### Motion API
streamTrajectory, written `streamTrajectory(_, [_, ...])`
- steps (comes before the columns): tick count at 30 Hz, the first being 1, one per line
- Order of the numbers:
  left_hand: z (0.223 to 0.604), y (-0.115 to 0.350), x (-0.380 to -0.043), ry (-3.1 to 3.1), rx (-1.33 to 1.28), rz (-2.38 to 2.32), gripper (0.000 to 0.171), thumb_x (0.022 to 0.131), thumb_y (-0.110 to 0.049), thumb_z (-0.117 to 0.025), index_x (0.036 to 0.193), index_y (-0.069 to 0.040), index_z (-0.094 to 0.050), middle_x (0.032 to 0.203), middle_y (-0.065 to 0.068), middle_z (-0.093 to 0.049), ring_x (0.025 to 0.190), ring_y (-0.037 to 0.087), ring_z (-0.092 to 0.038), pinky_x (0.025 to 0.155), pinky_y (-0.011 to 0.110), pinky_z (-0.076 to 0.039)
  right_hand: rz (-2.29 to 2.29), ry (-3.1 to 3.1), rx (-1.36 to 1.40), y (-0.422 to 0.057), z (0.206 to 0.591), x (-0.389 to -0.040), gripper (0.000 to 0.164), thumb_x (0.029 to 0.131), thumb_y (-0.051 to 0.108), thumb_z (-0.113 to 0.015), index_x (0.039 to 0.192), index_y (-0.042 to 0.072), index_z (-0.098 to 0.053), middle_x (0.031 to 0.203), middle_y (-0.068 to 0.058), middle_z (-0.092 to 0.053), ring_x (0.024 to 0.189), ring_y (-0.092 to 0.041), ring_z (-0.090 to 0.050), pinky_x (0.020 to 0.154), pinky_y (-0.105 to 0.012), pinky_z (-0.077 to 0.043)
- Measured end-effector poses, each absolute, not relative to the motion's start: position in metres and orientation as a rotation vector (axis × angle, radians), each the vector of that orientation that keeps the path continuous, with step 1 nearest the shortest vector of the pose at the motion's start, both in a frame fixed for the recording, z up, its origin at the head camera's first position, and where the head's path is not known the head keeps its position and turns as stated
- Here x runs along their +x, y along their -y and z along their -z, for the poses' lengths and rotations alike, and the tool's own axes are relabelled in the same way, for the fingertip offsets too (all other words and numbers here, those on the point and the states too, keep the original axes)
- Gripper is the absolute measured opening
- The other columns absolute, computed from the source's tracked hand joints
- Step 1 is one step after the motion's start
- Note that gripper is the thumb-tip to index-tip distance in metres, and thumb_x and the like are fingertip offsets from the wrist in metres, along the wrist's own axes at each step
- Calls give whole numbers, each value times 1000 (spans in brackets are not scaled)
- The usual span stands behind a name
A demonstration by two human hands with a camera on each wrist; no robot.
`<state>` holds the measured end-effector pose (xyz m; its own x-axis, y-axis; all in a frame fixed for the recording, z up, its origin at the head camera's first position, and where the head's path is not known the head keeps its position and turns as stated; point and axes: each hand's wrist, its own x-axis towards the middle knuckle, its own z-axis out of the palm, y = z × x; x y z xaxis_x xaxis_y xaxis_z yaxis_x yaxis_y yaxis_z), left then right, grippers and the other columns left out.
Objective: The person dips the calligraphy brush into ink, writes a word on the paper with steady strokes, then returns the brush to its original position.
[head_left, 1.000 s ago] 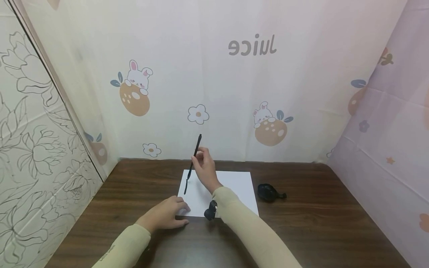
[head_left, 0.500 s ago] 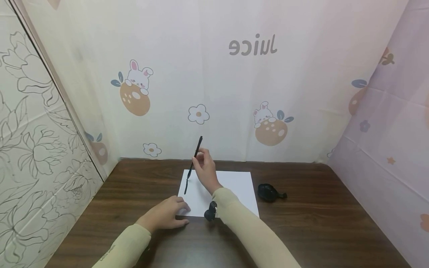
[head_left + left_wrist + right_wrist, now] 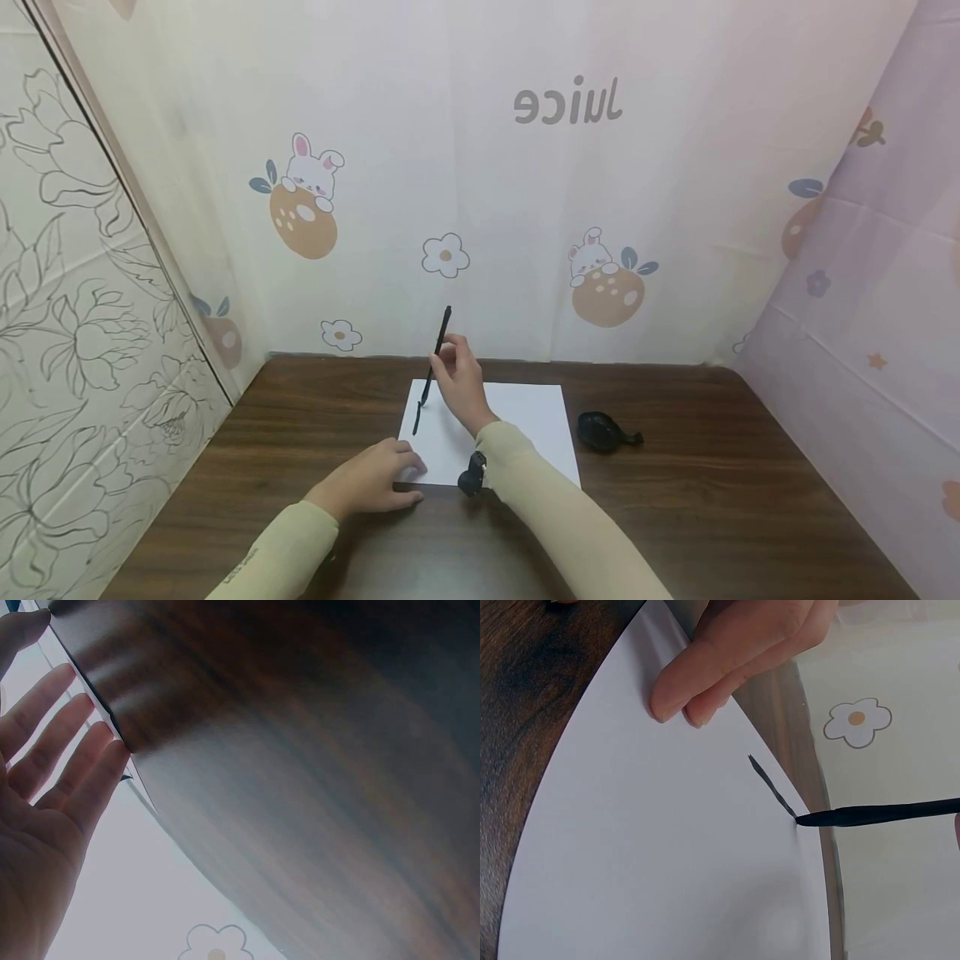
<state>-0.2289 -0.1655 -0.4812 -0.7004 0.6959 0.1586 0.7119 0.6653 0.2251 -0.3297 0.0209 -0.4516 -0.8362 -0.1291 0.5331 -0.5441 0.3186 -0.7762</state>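
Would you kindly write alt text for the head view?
A person's right hand holds a black brush near a dark stroke on white paper; the left hand rests at the paper's near-left corner. A black object lies on the wooden table to the right.

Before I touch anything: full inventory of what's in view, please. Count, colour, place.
brush: 1, black, in right hand, tip at the stroke's far end
stroke: 1, black, left part of paper
paper: 1, white, flat on table
small dish-like object: 1, black, right of paper; contents unclear
table: 1, dark brown wood-grain, under everything
back curtain: 1, off-white, rabbit, fruit and flower prints, mirrored "Juice"
left sheet: 1, white, dark flower outlines
right sheet: 1, pale lilac, printed
wrist device: 1, black, right wrist
sleeves: 2, pale yellow-green, forearms
left hand: 1, bare, paper's near-left corner
right hand: 1, bare, pinching brush
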Motion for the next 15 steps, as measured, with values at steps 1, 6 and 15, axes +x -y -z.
streamTrajectory(1, [481,165,-229,2813,-1191,419,29,86,-34,-78,107,-14,-74,98,-6,-65,91,11,-57,82,33,-51,-1526,2218,599,-21,452,-330,36,104,21,-57,137,15,-44,111,-6,-61,104,-18,-62,90,-29,-52])
streamTrajectory(6, [480,165,-228,2809,-1194,418,29,86,-34,-78,107,-14,-74,98,-5,-65,91,11,-57,82,33,-51,-1521,2218,604,-21,452,-330,36,104,21,-57,136,15,-44,110,-6,-61,104,-18,-63,89,-29,-52])
streamTrajectory(15, [480,165,-228,2807,-1197,423,29,86,-33,-78,106,-14,-74,99,-5,-65,91,11,-57,82,33,-51,-1507,2223,603,-23,454,-331,36,103,22,-58,136,16,-44,108,-5,-60,103,-18,-62,88,-27,-52])
